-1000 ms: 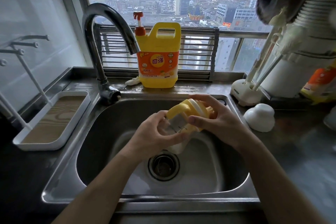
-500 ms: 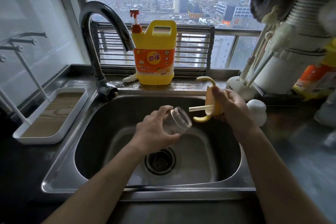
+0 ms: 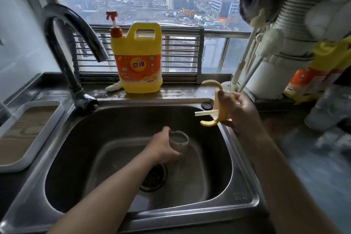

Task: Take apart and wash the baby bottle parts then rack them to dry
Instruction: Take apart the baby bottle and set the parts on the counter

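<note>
Head view: the left hand (image 3: 163, 149) has its grip closed round the clear bottle (image 3: 179, 139), fingers curled about the body and the open mouth facing up. It holds the bottle low in the sink (image 3: 237, 205), just beyond the drain (image 3: 153, 176). Whether the base touches the sink floor I cannot tell.

The right hand (image 3: 238, 114) grips the yellow lid (image 3: 221, 109), thumb across the front and fingers behind. It holds the lid over the sink's right rim, near the back right corner. The lid's two curved handles stick out above and below the grip, and a pale straw (image 3: 205, 113) points left from it over the basin.

The tap (image 3: 62, 43) stands at the back left corner with its spout well left of both hands. A yellow soap jug (image 3: 139, 62) sits on the back ledge, and the rack tray (image 3: 28, 133) lies on the surface at the sink's left edge.

Likely risks:
- The bottle looks smooth, so with water or soap on it a one-handed grip could let it slide and knock against the steel.
- The straw seems held only by its fit in the lid, so a shake could drop it toward the open drain.
- The lid is pinched rather than cupped, so it could twist out and fall on the rim or the dark surface (image 3: 281, 129) beside it.
- Every washed part must cross the whole basin to reach the rack tray.
</note>
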